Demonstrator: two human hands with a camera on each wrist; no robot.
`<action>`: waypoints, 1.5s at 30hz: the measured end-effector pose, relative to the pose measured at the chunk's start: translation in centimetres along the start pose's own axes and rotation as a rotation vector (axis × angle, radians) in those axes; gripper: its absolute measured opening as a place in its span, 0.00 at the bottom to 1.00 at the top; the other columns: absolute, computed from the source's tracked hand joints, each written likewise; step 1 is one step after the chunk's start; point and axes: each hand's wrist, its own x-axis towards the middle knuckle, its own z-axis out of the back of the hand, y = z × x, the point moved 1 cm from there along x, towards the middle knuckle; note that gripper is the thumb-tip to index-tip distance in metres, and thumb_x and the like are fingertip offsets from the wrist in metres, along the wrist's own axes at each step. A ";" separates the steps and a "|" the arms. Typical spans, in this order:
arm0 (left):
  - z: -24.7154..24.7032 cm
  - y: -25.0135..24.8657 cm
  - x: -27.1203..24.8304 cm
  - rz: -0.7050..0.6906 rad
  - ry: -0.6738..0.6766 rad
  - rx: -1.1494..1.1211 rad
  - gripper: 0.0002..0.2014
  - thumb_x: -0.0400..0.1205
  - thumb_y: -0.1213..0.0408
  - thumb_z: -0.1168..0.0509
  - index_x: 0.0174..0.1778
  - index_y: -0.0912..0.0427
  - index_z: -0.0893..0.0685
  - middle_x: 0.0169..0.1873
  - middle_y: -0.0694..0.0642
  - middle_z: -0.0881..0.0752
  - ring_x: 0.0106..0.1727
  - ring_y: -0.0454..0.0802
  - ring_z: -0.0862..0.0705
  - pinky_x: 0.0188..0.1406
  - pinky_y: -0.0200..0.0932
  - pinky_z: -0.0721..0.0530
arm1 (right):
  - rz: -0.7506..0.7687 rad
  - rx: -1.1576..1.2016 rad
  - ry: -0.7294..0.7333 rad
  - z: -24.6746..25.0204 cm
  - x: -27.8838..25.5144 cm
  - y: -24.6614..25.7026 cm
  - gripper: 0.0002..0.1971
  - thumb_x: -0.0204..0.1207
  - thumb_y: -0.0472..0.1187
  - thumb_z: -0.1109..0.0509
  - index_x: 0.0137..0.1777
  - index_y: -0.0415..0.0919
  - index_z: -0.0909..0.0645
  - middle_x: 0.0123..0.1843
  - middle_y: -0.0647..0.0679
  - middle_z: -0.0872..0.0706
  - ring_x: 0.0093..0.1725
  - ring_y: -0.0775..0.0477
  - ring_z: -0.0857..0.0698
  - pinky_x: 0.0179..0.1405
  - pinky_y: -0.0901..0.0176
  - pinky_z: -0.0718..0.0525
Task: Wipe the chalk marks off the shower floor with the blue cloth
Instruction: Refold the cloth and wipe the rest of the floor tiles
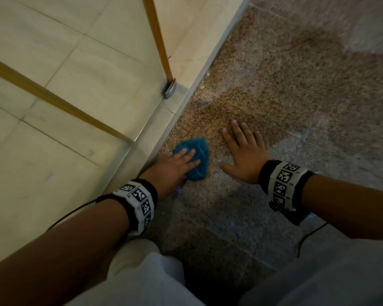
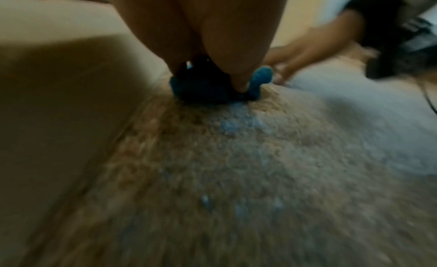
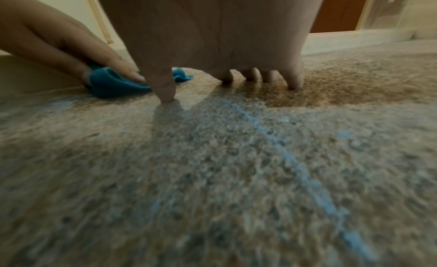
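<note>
A bunched blue cloth (image 1: pixel 199 160) lies on the speckled brown shower floor (image 1: pixel 296 85), close to the raised curb. My left hand (image 1: pixel 186 160) presses down on it with the fingers laid over the top. In the left wrist view my thumb digs into the cloth (image 2: pixel 260 78). My right hand (image 1: pixel 237 138) lies flat on the floor just right of the cloth, fingers spread and holding nothing. Blue chalk marks (image 3: pixel 295 164) streak the floor behind the right hand. More chalk (image 2: pixel 238 121) smears the floor behind the cloth. A darker patch of floor lies ahead of the right fingers.
A pale stone curb (image 1: pixel 186 102) runs diagonally along the left of the floor. A metal bracket (image 1: pixel 169 90) holds a gold-framed glass panel on it. Cream tiles (image 1: pixel 53 85) lie beyond. My knees in white trousers (image 1: pixel 142 272) fill the bottom. A black cable (image 1: pixel 307 237) trails at right.
</note>
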 end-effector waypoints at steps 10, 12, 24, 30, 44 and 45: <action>-1.2 -1.1 -1.1 -0.094 0.152 0.167 0.27 0.91 0.63 0.55 0.85 0.49 0.58 0.84 0.55 0.64 0.85 0.54 0.64 0.81 0.51 0.63 | -0.010 -0.005 0.008 -0.1 0.0 0.2 0.46 0.76 0.68 0.48 0.82 0.47 0.70 0.81 0.44 0.74 0.81 0.38 0.69 0.79 0.33 0.60; -1.2 -0.6 -1.3 0.019 0.058 0.037 0.28 0.90 0.64 0.52 0.85 0.52 0.56 0.84 0.57 0.62 0.85 0.55 0.62 0.82 0.50 0.61 | -0.011 -0.007 -0.002 -0.1 0.0 0.1 0.46 0.76 0.68 0.48 0.82 0.47 0.70 0.82 0.44 0.74 0.82 0.38 0.68 0.79 0.34 0.60; -2.6 -0.4 -2.8 0.037 0.196 0.106 0.28 0.91 0.59 0.54 0.85 0.49 0.58 0.83 0.55 0.66 0.84 0.59 0.65 0.80 0.53 0.67 | -0.007 -0.014 0.001 0.2 -0.2 0.2 0.46 0.75 0.68 0.48 0.82 0.47 0.69 0.82 0.44 0.74 0.82 0.38 0.68 0.79 0.34 0.59; -2.5 0.3 -3.4 -0.099 0.255 0.193 0.30 0.91 0.67 0.54 0.84 0.46 0.60 0.70 0.50 0.76 0.79 0.53 0.74 0.80 0.56 0.66 | 0.001 -0.009 -0.012 0.1 -0.1 0.1 0.46 0.76 0.68 0.48 0.82 0.47 0.68 0.82 0.44 0.73 0.82 0.39 0.67 0.79 0.35 0.59; -1.4 -0.4 -0.2 0.238 -0.110 -0.169 0.31 0.90 0.67 0.50 0.85 0.47 0.57 0.84 0.54 0.63 0.85 0.59 0.62 0.82 0.56 0.59 | 0.034 -0.031 -0.044 -0.1 -0.1 -0.8 0.45 0.75 0.72 0.53 0.82 0.49 0.67 0.83 0.45 0.71 0.83 0.41 0.65 0.80 0.38 0.58; -1.5 -0.7 -0.5 0.206 -0.060 -0.110 0.30 0.90 0.66 0.51 0.85 0.47 0.58 0.84 0.55 0.64 0.85 0.59 0.62 0.82 0.56 0.60 | 0.030 -0.030 -0.050 -0.3 0.0 -0.7 0.46 0.73 0.73 0.56 0.82 0.49 0.67 0.83 0.45 0.72 0.83 0.41 0.65 0.80 0.38 0.58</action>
